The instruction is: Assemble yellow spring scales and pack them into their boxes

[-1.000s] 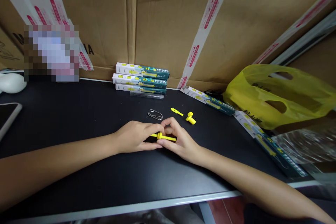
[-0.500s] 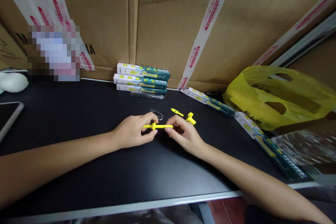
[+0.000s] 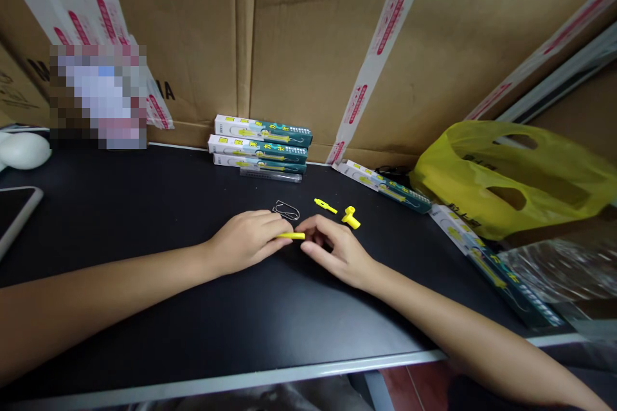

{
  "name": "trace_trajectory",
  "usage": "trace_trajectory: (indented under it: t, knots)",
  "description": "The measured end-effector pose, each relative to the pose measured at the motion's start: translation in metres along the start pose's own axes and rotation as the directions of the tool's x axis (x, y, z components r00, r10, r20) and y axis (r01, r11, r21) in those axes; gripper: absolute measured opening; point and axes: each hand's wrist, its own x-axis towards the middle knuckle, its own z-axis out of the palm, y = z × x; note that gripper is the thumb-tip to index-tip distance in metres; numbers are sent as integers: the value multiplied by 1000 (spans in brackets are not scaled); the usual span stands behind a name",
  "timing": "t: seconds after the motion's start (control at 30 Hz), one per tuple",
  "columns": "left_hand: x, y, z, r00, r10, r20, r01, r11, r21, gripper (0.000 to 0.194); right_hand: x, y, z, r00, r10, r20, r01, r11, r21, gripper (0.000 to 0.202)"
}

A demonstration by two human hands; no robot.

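Observation:
My left hand (image 3: 250, 239) is closed around a thin yellow rod (image 3: 297, 236), whose end sticks out past the fingertips to the right. Beside that end is my right hand (image 3: 340, 250), thumb and fingers apart, with nothing seen between them. Behind the hands, bent metal wire hooks (image 3: 286, 210) lie on the black table (image 3: 270, 327). Further right lie a small yellow slotted piece (image 3: 325, 206) and a yellow piece with a round end (image 3: 351, 218).
Several printed boxes (image 3: 263, 130) are stacked at the back, a clear tube (image 3: 270, 175) before them. More boxes (image 3: 385, 186) lie right, by a yellow plastic bag (image 3: 511, 173). A white-edged device (image 3: 19, 215) and a white rounded object (image 3: 26, 150) are at left.
The left fingers have closed over the ring on the yellow rod, so less of it shows. My right hand has let go of the rod's end. More of the wire hooks is visible.

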Motion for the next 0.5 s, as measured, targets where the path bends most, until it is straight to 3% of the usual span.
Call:
trace_trajectory:
  t: [0.1, 0.23, 0.37, 0.5]
  knots:
    - [2, -1, -1, 987, -136, -85, 131, 990, -60, 18, 6, 10, -3, 997, -30, -72, 14, 976, -215, 20]
    - [3, -2, -3, 944, -306, -125, 286, 946, -155, 19, 12, 16, -3, 999, -47, -10, 36, 867, -497, 31]
    - [3, -2, -4, 926, -351, -141, 322, 926, -197, 21, 11, 14, -3, 997, -71, 35, 79, 818, -570, 28]
    - [4, -3, -4, 918, -363, -158, 327, 920, -214, 21, 10, 12, -4, 994, -100, 52, 112, 831, -545, 21]
